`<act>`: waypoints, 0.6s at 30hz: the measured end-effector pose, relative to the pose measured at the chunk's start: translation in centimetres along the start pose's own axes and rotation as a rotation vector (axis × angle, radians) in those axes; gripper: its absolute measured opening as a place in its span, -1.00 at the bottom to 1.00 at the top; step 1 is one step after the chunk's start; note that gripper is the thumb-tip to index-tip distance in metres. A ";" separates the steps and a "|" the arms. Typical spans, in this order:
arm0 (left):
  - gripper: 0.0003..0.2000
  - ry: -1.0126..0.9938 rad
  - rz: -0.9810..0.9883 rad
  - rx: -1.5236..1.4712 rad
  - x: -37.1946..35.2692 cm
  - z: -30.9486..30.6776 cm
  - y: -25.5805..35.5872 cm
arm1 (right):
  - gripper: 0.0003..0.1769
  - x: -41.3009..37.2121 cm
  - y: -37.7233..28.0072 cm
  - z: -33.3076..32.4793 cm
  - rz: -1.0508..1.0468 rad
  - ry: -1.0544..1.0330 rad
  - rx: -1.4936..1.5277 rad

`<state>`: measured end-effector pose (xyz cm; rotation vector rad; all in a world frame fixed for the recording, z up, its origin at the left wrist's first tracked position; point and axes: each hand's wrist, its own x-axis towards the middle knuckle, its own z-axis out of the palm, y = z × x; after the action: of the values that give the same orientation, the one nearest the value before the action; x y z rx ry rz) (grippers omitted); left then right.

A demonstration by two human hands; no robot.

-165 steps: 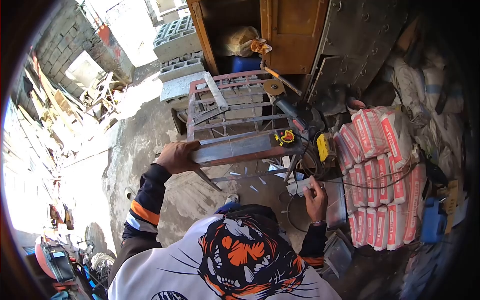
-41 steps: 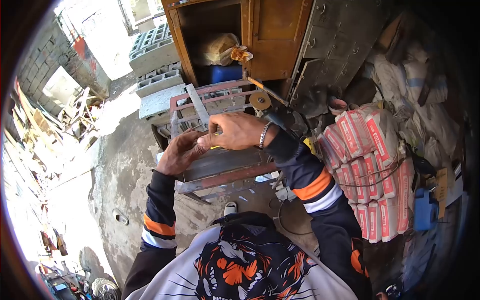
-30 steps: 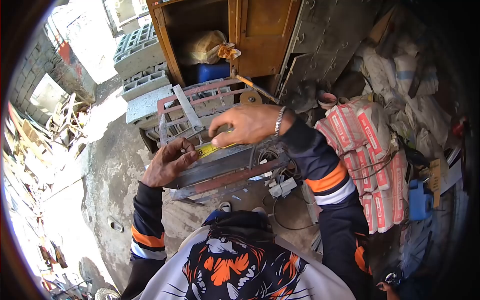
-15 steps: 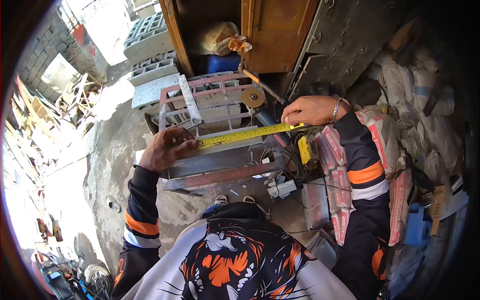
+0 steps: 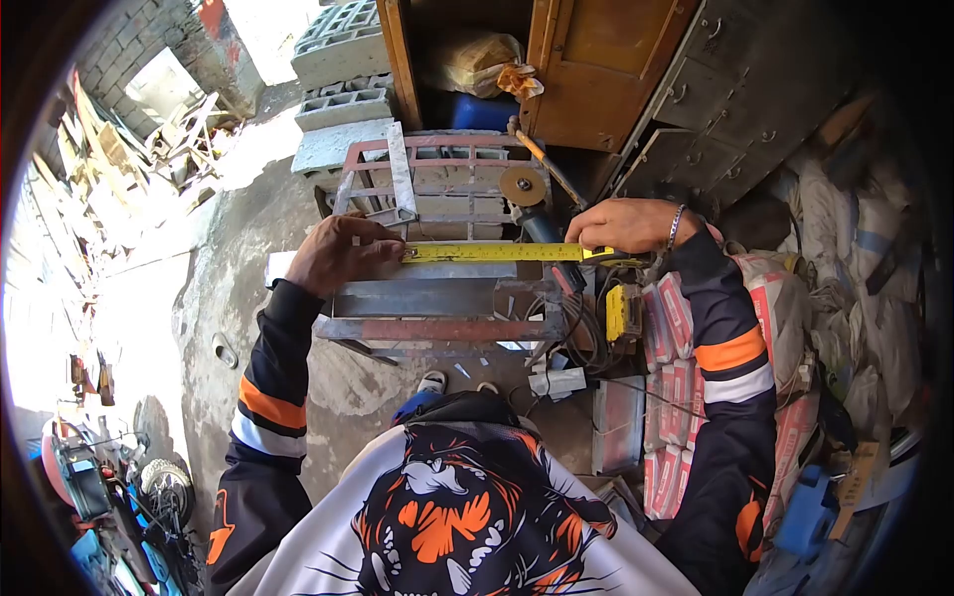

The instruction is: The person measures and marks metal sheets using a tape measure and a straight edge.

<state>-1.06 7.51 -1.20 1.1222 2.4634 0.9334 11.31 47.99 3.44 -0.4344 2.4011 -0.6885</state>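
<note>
A yellow tape measure [image 5: 487, 253] is stretched nearly level across a metal frame [image 5: 437, 331]. My left hand [image 5: 343, 253] pinches the blade's hooked end, with thumb and fingers closed. At the other end, my right hand [image 5: 628, 225] is closed over the case, its fingers bent down onto it. Just behind the blade, near my right hand, lies an angle grinder [image 5: 539, 223] with a tan disc. A flat pale metal bar [image 5: 400, 179] lies across the frame's far part, close to my left fingers.
A hammer [image 5: 549, 162] leans behind the grinder. Concrete blocks [image 5: 343, 109] are stacked at the back left, beside a wooden cabinet [image 5: 606, 79]. To the right are red-and-white packs [image 5: 671, 387], coiled cables [image 5: 586, 333] and a yellow box [image 5: 623, 312]. Scrap wood [image 5: 109, 169] is piled far left.
The blade has gone from slanting up to the right to nearly level. My left hand has risen relative to the frame, still on the tape's end. The whole view has shifted.
</note>
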 end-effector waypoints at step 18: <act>-0.59 0.054 -0.032 0.017 2.0 1.1 0.8 | -0.52 -0.1 0.7 0.1 0.093 0.072 -0.005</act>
<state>-1.39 9.87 -1.49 1.0738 2.5290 0.9467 11.32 48.55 3.04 -0.3030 2.4738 -0.6668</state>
